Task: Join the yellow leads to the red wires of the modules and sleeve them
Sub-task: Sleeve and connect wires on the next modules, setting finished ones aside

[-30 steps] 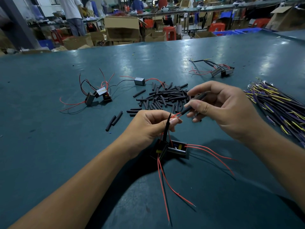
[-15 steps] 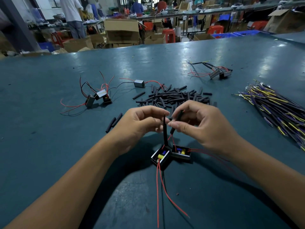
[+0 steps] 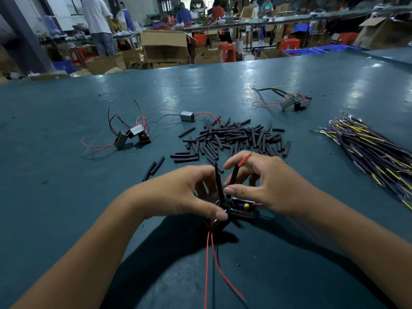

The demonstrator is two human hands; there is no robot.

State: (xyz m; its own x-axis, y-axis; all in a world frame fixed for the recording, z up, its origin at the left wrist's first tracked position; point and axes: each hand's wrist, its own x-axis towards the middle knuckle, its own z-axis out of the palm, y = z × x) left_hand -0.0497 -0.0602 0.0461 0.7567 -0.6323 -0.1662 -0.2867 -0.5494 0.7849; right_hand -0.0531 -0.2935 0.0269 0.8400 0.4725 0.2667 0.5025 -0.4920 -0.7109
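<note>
Cardboard boxes (image 3: pixel 164 46), red stools (image 3: pixel 227 51) and blue crates (image 3: pixel 299 51) beyond the table (image 3: pixel 66 197).

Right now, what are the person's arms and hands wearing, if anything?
Nothing shows on them: both forearms are bare up to the frame edge, with no sleeves in view. The left hand and right hand wear no gloves, rings, watch or bands; the nails look short and unpainted.

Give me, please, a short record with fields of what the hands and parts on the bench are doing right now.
left hand: grips the near module
right hand: pinches a black sleeve with a red wire poking out of its top
second module: open side up, under the right hand
loose sleeves: pile behind the hands
yellow leads: bundle at right
table: teal
</note>
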